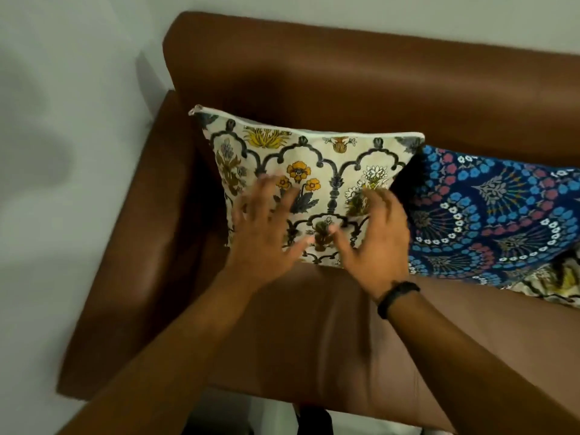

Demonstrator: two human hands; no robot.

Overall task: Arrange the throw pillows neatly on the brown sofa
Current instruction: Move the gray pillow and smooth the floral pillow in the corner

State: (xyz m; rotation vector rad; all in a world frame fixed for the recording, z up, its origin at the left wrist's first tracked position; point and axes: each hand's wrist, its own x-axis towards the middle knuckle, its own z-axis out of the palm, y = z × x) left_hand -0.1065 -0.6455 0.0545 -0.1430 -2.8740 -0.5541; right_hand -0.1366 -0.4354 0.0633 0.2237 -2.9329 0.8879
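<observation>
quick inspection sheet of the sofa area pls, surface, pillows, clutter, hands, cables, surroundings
surface: brown sofa, seat bare in front
job's things: cream floral pillow upright against the backrest by the armrest; blue patterned pillow beside it, leaning; a third patterned piece peeks out under the blue one
clutter: nothing seen
hands: left hand and right hand open, fingers spread at the cream pillow's face, blurred; black band on right wrist
cables: nothing seen
surroundings: pale wall
</observation>
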